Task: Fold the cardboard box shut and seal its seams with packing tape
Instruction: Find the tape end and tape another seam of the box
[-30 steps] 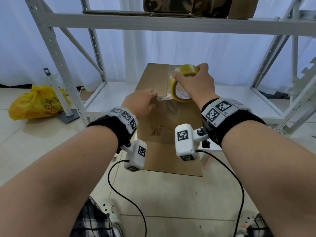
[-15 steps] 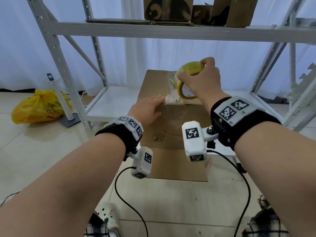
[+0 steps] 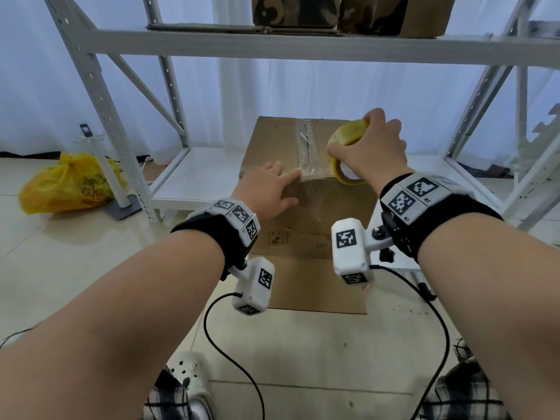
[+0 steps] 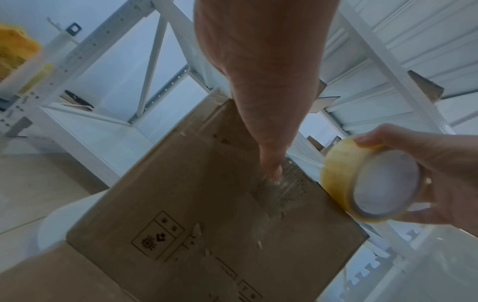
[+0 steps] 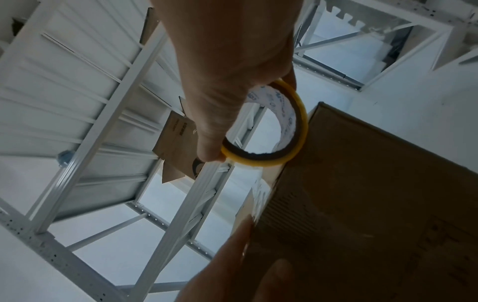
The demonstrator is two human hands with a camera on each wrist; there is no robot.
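A brown cardboard box (image 3: pixel 272 140) stands closed in front of the shelving, with a strip of clear tape (image 3: pixel 306 147) along its top centre seam and over the near edge. My left hand (image 3: pixel 269 189) lies flat with straight fingers on the near top edge, pressing the tape end; its thumb (image 4: pixel 269 163) rests on the front face of the box (image 4: pixel 207 204). My right hand (image 3: pixel 369 150) grips a yellowish roll of packing tape (image 3: pixel 345 137) at the box's right top edge. The roll (image 5: pixel 282 126) touches the corner of the box (image 5: pixel 375 194).
White metal shelving (image 3: pixel 272 47) surrounds the box, with more cardboard boxes (image 3: pixel 294 9) on the upper shelf. A yellow plastic bag (image 3: pixel 69 183) lies on the tiled floor at the left, beside a white stand (image 3: pixel 103 165). Camera cables hang below my wrists.
My right hand has carried the tape roll from the centre seam to the box's right top edge. My left hand has flattened onto the tape at the near edge.
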